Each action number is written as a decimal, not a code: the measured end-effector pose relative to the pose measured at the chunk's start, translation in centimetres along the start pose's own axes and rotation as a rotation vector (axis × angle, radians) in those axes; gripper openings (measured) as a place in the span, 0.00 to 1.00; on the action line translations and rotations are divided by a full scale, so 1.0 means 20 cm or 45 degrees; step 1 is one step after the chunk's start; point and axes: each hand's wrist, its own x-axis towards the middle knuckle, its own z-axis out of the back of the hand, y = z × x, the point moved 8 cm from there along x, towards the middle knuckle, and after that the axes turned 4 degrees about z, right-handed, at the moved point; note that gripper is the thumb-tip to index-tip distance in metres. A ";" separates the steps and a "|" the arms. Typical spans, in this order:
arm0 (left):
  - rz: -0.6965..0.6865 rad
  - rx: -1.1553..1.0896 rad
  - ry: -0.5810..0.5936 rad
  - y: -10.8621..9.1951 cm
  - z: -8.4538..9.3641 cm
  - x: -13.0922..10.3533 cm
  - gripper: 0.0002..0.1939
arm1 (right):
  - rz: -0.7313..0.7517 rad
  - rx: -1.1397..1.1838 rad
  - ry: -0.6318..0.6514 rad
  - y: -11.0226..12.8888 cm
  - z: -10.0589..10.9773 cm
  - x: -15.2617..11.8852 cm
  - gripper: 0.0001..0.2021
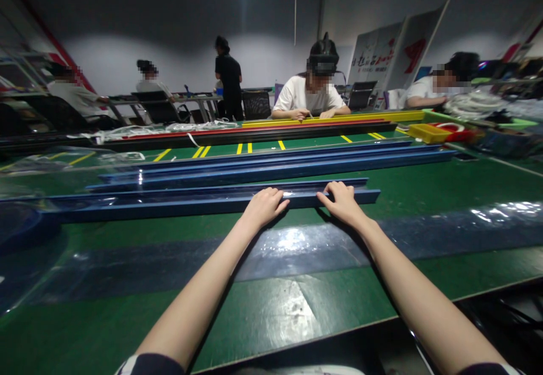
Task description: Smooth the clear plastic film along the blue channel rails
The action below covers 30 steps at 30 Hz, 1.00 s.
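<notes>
A long blue channel [169, 207] lies across the green table [263, 321]. My left hand [266, 204] grips its near wall, thumb on the outer side and fingers over the top edge. To the right, my right hand [339, 199] holds the same channel in a similar way, with a short gap between the two hands. Clear film shines inside the channel. Behind it, more blue channels [288, 166] lie roughly parallel. A wide transparent strip [314, 248] is spread flat on the table in front, beneath my forearms.
Red, black and yellow long strips [339, 119] lie at the table's far side. A yellow tray [428, 133] and coiled white tubing [475, 105] are at the back right. A person [311, 95] with a headset works opposite; several others are behind.
</notes>
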 end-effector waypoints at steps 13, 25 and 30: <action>0.175 0.057 -0.174 0.13 0.04 -0.10 0.20 | 0.006 0.002 0.006 0.00 0.01 0.00 0.15; 0.223 0.054 -0.209 0.13 0.04 -0.11 0.22 | 0.008 -0.017 0.010 -0.01 0.00 0.00 0.15; 0.237 0.042 -0.211 0.13 0.04 -0.11 0.22 | 0.014 -0.008 -0.001 0.00 0.01 0.00 0.15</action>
